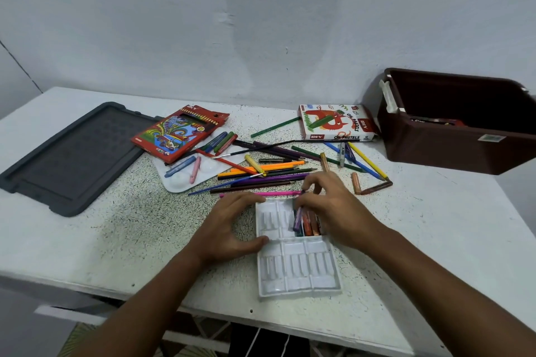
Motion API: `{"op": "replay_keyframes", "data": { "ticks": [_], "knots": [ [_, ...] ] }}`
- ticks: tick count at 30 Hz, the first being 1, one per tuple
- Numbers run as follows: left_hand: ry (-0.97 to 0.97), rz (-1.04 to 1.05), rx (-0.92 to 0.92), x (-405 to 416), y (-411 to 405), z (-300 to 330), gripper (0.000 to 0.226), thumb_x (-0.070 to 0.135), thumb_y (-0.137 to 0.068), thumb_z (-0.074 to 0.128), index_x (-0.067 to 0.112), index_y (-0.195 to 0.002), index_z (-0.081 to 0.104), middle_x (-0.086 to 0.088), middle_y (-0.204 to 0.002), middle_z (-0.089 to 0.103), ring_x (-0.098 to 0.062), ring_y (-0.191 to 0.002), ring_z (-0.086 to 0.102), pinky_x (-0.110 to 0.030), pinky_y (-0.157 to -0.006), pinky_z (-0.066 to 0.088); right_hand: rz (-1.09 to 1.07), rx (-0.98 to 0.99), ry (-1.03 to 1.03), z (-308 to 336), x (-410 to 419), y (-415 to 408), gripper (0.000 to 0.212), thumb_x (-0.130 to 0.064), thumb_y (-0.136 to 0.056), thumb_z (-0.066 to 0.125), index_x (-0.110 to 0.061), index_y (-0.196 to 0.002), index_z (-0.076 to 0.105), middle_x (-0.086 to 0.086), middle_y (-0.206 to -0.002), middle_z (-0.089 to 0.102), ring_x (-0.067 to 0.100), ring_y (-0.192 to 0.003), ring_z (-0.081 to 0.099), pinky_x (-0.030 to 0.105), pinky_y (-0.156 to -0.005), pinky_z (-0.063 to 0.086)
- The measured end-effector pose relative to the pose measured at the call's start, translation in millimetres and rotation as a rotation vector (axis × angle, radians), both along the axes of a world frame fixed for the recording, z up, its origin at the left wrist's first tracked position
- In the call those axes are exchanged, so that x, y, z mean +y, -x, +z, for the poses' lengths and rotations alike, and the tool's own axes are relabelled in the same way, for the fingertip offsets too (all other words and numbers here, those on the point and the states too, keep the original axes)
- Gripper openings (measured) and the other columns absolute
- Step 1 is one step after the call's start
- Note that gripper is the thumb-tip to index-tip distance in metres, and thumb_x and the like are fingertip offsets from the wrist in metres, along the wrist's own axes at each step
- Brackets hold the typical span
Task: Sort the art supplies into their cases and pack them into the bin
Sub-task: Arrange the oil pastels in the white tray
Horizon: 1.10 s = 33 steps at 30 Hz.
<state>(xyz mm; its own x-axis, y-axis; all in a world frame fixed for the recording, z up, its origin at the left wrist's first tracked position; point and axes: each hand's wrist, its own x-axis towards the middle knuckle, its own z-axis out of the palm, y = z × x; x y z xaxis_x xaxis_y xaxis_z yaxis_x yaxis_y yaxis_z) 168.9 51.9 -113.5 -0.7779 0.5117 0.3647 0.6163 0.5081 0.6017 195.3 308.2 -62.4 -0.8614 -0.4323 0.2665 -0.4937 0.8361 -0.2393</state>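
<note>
A white plastic pastel tray lies on the table near the front edge. My left hand holds its left rim between thumb and fingers. My right hand pinches a purple pastel over the tray's upper right slots, beside several pastels lying there. Loose coloured pencils and pastels are scattered behind the tray. The oil pastel box sits at the back, the red pencil box to the left, and the brown bin at the right.
A dark grey lid lies flat at the left. A white paint palette with a few crayons sits under the pencil box. The wall runs right behind the table, and the front table edge is close to me.
</note>
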Motion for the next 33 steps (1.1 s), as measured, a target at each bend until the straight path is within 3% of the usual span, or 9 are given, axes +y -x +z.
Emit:
{"op": "replay_keyframes", "data": {
  "ticks": [6,11,14,18,24,29,33],
  "knots": [
    [0.011,0.000,0.004,0.4,-0.3,1.8,0.064,0.055,-0.071,0.074,0.032,-0.127,0.053,0.014,-0.126,0.052,0.003,-0.122,0.042,-0.015,-0.100,0.033,0.061,-0.082,0.076,-2.7,-12.7,0.0,0.017,-0.014,-0.088,0.068,-0.024,-0.102,0.072,0.003,-0.121,0.052,0.020,-0.108,0.046,0.039,-0.081,0.050],
    [0.003,0.001,0.007,0.4,-1.2,2.6,0.064,0.055,-0.071,0.074,0.029,-0.126,0.056,0.012,-0.126,0.054,-0.001,-0.121,0.045,-0.022,-0.100,0.037,0.109,-0.033,0.001,-10.7,-13.0,4.8,0.022,-0.014,-0.080,0.075,-0.022,-0.101,0.073,0.005,-0.115,0.059,0.025,-0.105,0.053,0.041,-0.074,0.054],
    [-0.002,-0.005,0.006,0.6,-1.0,2.9,0.063,0.054,-0.071,0.074,0.028,-0.126,0.056,0.012,-0.125,0.055,-0.001,-0.120,0.046,-0.025,-0.100,0.039,0.132,-0.021,0.029,-14.8,-10.3,6.9,0.021,-0.010,-0.083,0.070,-0.018,-0.103,0.073,0.004,-0.111,0.063,0.026,-0.104,0.056,0.042,-0.074,0.053],
    [-0.004,-0.010,0.013,0.8,-0.2,2.6,0.062,0.053,-0.071,0.074,0.027,-0.125,0.057,0.011,-0.124,0.056,-0.003,-0.120,0.047,-0.027,-0.100,0.040,0.120,-0.062,0.140,-14.5,-6.8,0.9,0.028,-0.032,-0.093,0.050,-0.016,-0.105,0.071,-0.004,-0.108,0.063,0.018,-0.100,0.053,0.034,-0.080,0.048],
    [-0.004,-0.016,0.009,0.4,0.0,2.3,0.062,0.053,-0.072,0.074,0.027,-0.125,0.056,0.011,-0.124,0.056,-0.003,-0.120,0.047,-0.028,-0.099,0.041,0.084,-0.094,0.117,-20.2,-6.1,-5.6,0.037,-0.041,-0.090,0.049,-0.016,-0.104,0.072,-0.005,-0.107,0.066,0.018,-0.099,0.054,0.030,-0.082,0.046],
    [-0.005,-0.023,0.010,0.6,0.9,0.3,0.062,0.055,-0.072,0.072,0.026,-0.124,0.057,0.010,-0.124,0.056,-0.007,-0.119,0.049,-0.033,-0.100,0.042,0.052,-0.116,0.182,-21.6,-5.9,-5.2,0.020,-0.028,-0.087,0.067,-0.017,-0.102,0.074,-0.008,-0.107,0.067,0.013,-0.101,0.051,0.022,-0.085,0.038],
    [0.000,-0.024,0.008,-0.1,1.3,-1.0,0.062,0.056,-0.073,0.072,0.025,-0.124,0.057,0.010,-0.125,0.056,-0.007,-0.120,0.049,-0.034,-0.100,0.042,0.033,-0.139,0.176,-23.3,-6.6,-5.3,0.015,-0.023,-0.087,0.070,-0.018,-0.099,0.076,-0.009,-0.107,0.067,0.011,-0.103,0.048,0.015,-0.084,0.032]
  ]
}}
